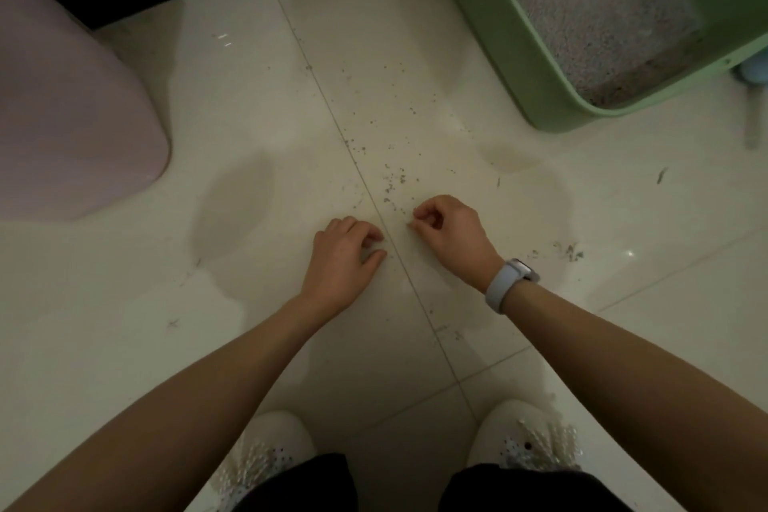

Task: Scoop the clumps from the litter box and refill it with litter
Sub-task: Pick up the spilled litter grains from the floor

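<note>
Litter box (515, 50): pale green shell. Litter (598, 12) inside: grey-lilac, speckled, browner toward near edge. Floor (249, 116): glossy cream-white tiles, thin grey grout lines, dark specks scattered centre. Bin (62, 116) at left: pale pink-mauve. Watch (509, 283) strap on right wrist: light grey-blue. Shoes (528, 441): white, pearl-like beads, small dark perforations. Trousers (307, 486): black.

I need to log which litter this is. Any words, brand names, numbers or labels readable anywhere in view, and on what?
None can be read. The green litter box, the pink bin and the watch on the right wrist show no legible print.
</note>
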### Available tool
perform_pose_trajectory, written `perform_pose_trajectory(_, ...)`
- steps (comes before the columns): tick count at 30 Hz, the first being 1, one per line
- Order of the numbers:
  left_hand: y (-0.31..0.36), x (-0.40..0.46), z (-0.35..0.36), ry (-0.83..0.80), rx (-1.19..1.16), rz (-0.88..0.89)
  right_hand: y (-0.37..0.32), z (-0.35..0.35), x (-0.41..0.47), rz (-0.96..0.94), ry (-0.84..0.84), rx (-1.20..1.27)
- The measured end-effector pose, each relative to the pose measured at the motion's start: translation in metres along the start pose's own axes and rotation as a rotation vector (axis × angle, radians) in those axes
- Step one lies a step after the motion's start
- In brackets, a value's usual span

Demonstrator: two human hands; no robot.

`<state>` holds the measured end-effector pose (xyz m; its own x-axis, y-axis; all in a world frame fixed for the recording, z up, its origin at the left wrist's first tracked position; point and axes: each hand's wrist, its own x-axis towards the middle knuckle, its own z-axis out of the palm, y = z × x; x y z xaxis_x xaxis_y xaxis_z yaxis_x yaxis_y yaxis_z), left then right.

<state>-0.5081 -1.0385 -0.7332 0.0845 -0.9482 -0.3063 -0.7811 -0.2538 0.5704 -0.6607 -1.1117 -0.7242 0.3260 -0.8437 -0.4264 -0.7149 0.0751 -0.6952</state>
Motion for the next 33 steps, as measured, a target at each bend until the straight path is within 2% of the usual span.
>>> perform_pose_trajectory(5, 0.0, 0.001, 0.0, 0.004, -0.034, -0.014, 0.0, 0.015, 0.003, -0.054, 0.025, -0.152)
perform_pose_trajectory(13, 0.002, 0.003, 0.002, 0.037, -0.049, -0.041, 0.011, 0.025, -0.001, -0.315, 0.166, -0.362)
perform_pose_trajectory(14, 0.002, 0.003, 0.002, 0.044, -0.048, -0.038, 0.009, 0.025, 0.0, -0.3, 0.149, -0.35)
perform_pose_trajectory(17, 0.002, 0.004, 0.005, 0.077, -0.065, -0.024, -0.001, 0.013, 0.005, -0.012, 0.107, -0.011)
perform_pose_trajectory(19, 0.001, 0.005, 0.007, 0.095, -0.08, -0.015, -0.007, -0.003, 0.007, 0.196, 0.06, 0.41)
perform_pose_trajectory(22, -0.003, 0.005, 0.01, 0.12, -0.087, 0.033, -0.006, -0.026, 0.004, 0.364, -0.043, 1.006)
perform_pose_trajectory(25, -0.006, 0.004, 0.01, 0.104, -0.023, 0.086, -0.001, -0.036, -0.002, 0.434, -0.171, 1.178)
perform_pose_trajectory(27, -0.007, 0.004, 0.01, 0.095, 0.043, 0.122, -0.002, -0.033, -0.005, 0.457, -0.191, 1.133)
perform_pose_trajectory(29, -0.006, 0.005, 0.007, 0.093, 0.043, 0.119, -0.002, -0.025, -0.009, 0.448, -0.147, 0.974)
perform_pose_trajectory(31, -0.004, 0.002, 0.001, 0.1, -0.102, 0.023, 0.0, -0.016, -0.012, 0.355, -0.076, 0.646)
perform_pose_trajectory(33, -0.001, -0.003, -0.011, 0.107, -0.364, -0.177, 0.0, -0.008, -0.014, 0.219, -0.021, 0.305)
